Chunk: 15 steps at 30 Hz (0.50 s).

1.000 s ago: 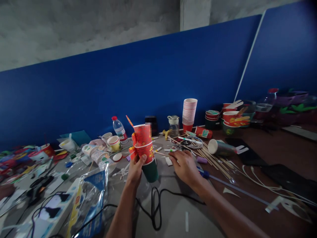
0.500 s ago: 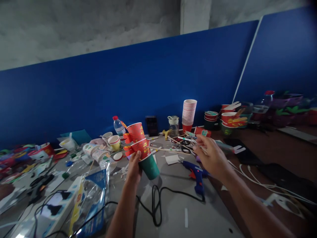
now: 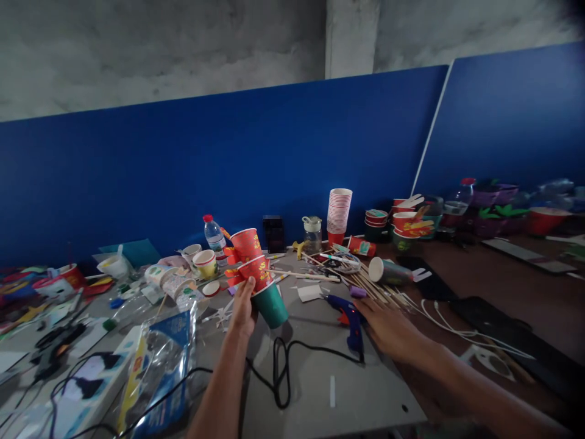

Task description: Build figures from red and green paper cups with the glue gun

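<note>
My left hand (image 3: pixel 244 308) is closed around a tilted stack of paper cups (image 3: pixel 256 274). Two red cups with yellow print sit above a green one (image 3: pixel 271 306), and red and orange pieces stick out on their left side. My right hand (image 3: pixel 386 326) is low over the table, fingers stretched forward and nothing seen in it. Just left of those fingers lies a blue hot glue gun (image 3: pixel 351 320) with a small red light. Beyond the fingertips are a purple piece (image 3: pixel 358 292) and a bundle of wooden sticks (image 3: pixel 377 286).
A tall stack of paper cups (image 3: pixel 339 210) and a lidded glass jar (image 3: pixel 312 235) stand near the blue partition (image 3: pixel 205 164). Black cord (image 3: pixel 286 390) loops across the front. A power strip (image 3: pixel 103 381) and plastic packaging (image 3: pixel 158 366) lie at left, a cup on its side (image 3: pixel 393 271) at right.
My right hand has come down from above the sticks to beside the glue gun, its fingers now stretched out. My left hand still holds the cups. The view has shifted slightly.
</note>
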Tool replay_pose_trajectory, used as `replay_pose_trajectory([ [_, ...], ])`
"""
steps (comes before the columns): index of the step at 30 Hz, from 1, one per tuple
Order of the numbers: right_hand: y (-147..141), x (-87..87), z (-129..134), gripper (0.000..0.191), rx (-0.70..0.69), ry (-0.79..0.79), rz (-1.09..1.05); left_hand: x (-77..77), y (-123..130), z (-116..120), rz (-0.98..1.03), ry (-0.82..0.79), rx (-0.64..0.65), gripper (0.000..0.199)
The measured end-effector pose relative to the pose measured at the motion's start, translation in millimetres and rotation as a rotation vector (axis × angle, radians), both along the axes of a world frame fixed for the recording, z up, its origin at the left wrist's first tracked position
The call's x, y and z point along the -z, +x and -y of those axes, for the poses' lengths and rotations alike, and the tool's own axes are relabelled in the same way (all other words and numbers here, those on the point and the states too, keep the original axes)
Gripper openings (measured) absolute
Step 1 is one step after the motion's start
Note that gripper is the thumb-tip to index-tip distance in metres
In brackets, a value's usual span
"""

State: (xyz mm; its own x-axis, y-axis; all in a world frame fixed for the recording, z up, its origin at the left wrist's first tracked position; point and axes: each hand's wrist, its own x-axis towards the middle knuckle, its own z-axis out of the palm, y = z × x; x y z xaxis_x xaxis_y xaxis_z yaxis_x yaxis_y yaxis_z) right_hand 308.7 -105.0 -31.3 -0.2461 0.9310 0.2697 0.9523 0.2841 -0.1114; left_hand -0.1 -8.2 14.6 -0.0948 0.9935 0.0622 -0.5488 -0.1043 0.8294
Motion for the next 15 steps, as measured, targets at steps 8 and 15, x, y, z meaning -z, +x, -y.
replay_pose_trajectory([
  [8,4.2,-20.1,-8.5,0.049,0.109,0.031,-0.108,2.1,-3.0,-1.9,-0.001,0.008,-0.003,0.034],
  [15,-21.9,-20.4,5.3,0.050,0.323,-0.304,-0.287,2.3,-0.4,-2.3,-0.008,0.014,0.040,0.037],
])
